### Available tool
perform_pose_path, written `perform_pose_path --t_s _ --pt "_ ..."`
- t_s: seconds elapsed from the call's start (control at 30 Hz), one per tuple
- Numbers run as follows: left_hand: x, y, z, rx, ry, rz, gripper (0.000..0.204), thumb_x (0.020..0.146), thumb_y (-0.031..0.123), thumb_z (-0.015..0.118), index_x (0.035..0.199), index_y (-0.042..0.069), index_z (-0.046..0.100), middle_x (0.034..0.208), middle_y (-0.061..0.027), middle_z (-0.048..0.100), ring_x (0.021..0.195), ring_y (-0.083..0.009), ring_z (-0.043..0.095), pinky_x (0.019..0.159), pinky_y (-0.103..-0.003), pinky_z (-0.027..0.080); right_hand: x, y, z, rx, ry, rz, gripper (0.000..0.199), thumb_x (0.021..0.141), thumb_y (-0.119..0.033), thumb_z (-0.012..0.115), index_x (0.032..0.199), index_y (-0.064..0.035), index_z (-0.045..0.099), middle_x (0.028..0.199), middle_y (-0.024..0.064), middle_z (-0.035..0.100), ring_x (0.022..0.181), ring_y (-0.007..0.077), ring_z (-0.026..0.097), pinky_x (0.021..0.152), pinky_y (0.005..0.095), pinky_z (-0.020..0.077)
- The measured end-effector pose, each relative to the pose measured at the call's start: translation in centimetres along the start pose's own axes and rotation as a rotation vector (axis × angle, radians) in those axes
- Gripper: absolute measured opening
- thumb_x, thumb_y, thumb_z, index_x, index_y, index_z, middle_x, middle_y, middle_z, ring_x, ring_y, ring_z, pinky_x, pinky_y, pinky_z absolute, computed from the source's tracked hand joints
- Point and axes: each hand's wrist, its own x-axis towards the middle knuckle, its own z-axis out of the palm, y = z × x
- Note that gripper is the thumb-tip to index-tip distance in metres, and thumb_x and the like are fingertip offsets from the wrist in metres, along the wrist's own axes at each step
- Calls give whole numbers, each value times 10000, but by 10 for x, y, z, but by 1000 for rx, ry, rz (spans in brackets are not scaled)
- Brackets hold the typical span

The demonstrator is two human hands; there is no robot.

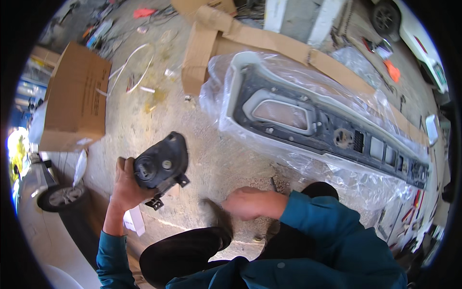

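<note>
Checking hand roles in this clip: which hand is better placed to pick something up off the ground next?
Probably the right hand. It is free and low over the concrete floor, though blurred. The left hand is occupied, its fingers wrapped around the black lamp housing, raised off the ground.

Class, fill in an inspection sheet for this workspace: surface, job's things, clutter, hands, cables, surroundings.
Surface: dusty concrete floor.
Job's things: black lamp housing; grey bumper panel in clear plastic wrap.
Clutter: cardboard box, flattened cardboard, paper scraps.
Hands: left hand has a grip on the housing; right hand blurred, low over the floor, grip cannot be told.
Cables: white cable loops on the floor.
Surroundings: car wheel at left, hand tools at right.
</note>
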Motion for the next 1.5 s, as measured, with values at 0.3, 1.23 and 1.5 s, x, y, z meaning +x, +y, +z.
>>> perform_pose_path --t_s 0.3,1.23,1.5 --pt "127 284 -74 123 17 652 928 581 316 1000 1348 0 583 1231 -242 517 1232 -469 573 1073 -498 525 -85 -11 56 149 223 160 302 922 -248 774 1072 13 785 1078 261 784 1048 472 753 900 571 603" --pt "261 414 86 283 -149 699 1109 690 663 936 1321 -190 612 1429 -343 567 1406 -503 516 1211 -488 468 -226 65 52 574 1169 687 288 953 -193 720 1137 18 656 973 305 755 986 533 713 881 604 565" --pt "242 408 70 232 -37 521 918 908 674 787 1329 -129 650 1384 -301 621 1389 -442 564 1132 -494 519 -207 88 34 637 1341 768 512 971 -202 721 1426 -28 564 938 243 776 943 484 753 855 550 589"
